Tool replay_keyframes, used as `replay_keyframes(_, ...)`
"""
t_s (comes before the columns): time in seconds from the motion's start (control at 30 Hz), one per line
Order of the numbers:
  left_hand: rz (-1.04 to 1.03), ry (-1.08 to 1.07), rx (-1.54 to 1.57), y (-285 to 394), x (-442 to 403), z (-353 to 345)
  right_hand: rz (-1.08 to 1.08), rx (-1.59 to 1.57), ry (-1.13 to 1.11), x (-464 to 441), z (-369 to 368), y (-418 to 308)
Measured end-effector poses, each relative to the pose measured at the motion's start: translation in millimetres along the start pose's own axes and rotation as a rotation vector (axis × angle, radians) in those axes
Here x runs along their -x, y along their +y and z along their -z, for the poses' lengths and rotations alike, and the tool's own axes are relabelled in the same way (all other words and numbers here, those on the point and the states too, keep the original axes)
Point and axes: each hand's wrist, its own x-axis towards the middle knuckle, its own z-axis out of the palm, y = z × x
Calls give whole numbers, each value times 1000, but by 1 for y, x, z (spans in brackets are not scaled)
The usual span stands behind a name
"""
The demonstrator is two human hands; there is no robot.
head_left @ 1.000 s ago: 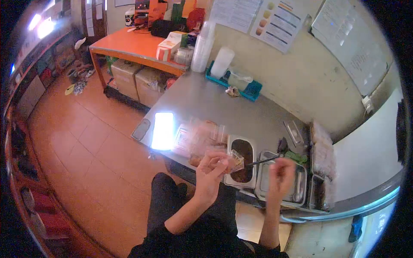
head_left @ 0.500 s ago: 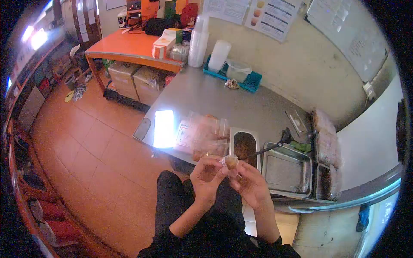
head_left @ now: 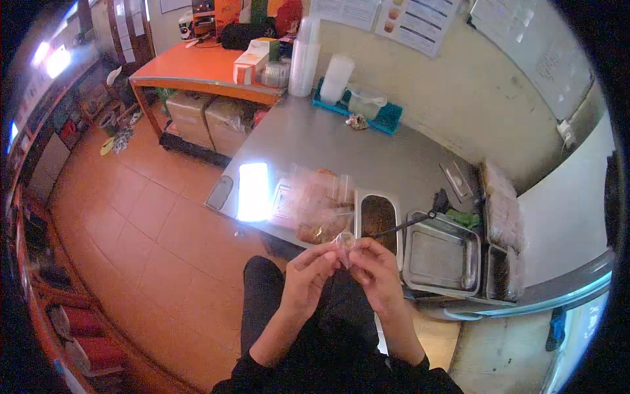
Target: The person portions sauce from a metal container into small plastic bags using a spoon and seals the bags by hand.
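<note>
A small clear plastic bag [head_left: 344, 243] is pinched between the fingertips of both hands, above my lap at the table's front edge. My left hand [head_left: 307, 277] grips its left side and my right hand [head_left: 377, 272] its right side, fingers closed and nearly touching. What lies inside the bag is partly hidden by the fingers. Just beyond the hands stands a steel container [head_left: 359, 213] of dark brown food, with a black-handled utensil [head_left: 413, 222] resting in it. Filled clear bags [head_left: 321, 200] with brownish contents lie to its left.
A brightly glowing screen [head_left: 254, 192] lies at the table's left end. Right of the food container is a shallow steel tray [head_left: 443, 256], then stacked plastic packs [head_left: 504, 207]. A teal basket [head_left: 387, 123] and stacked clear cups [head_left: 304, 62] stand by the wall.
Both hands have come closer together around the bag. The rounded brown bulge seen in it earlier is now less visible, and the bag's top points upward. The view has shifted slightly.
</note>
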Motion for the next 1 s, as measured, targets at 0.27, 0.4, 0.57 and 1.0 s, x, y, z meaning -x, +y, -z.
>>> replay_keyframes(0.27, -400, 201, -587, -8, 3, 2, 241, 451, 349, -8, 2, 15)
replay_keyframes(0.4, -656, 161, -857, 6, 20, -10, 421, 614, 372, 13, -19, -5)
replay_keyframes(0.57, -636, 195, -983, 10, 7, 1, 490, 716, 294, -8, -5, 18)
replay_keyframes(1.0, -429, 193, -654, 36, 10, 18, 405, 695, -164, 8, -9, 26)
